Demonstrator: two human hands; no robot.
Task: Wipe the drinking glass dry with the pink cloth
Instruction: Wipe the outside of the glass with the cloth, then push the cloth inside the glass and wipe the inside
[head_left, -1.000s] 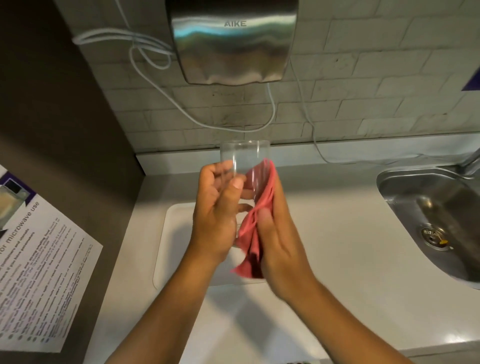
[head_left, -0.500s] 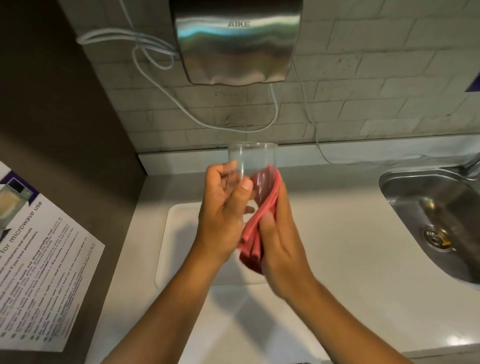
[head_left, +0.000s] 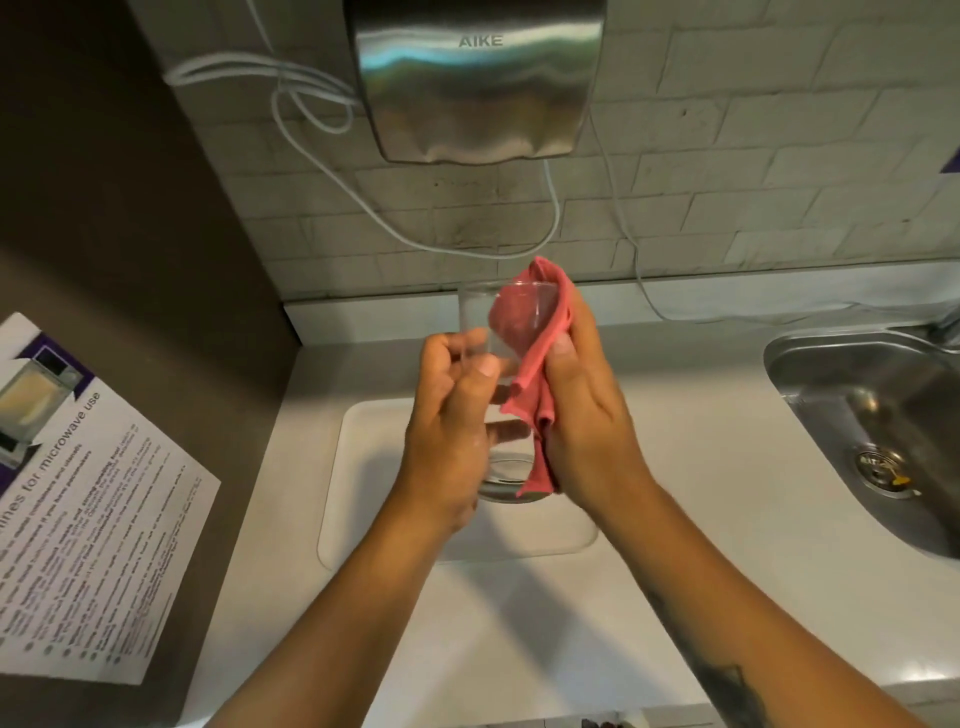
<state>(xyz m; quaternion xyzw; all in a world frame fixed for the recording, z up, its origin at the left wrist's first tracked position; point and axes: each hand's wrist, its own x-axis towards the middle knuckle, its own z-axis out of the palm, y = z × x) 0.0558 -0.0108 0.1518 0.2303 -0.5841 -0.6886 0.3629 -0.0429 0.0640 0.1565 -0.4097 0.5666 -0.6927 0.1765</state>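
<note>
Clear drinking glass (head_left: 480, 332) upright-ish, mouth tilted away; left hand (head_left: 447, 431) grips it, right hand (head_left: 587, 421) pinches pink cloth (head_left: 540, 353) over rim.

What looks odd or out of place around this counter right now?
Loose white cables dangle in loops beside the hand dryer instead of being fixed to the wall. Nothing is spilled or broken; the glass and pink cloth look fine.
</note>
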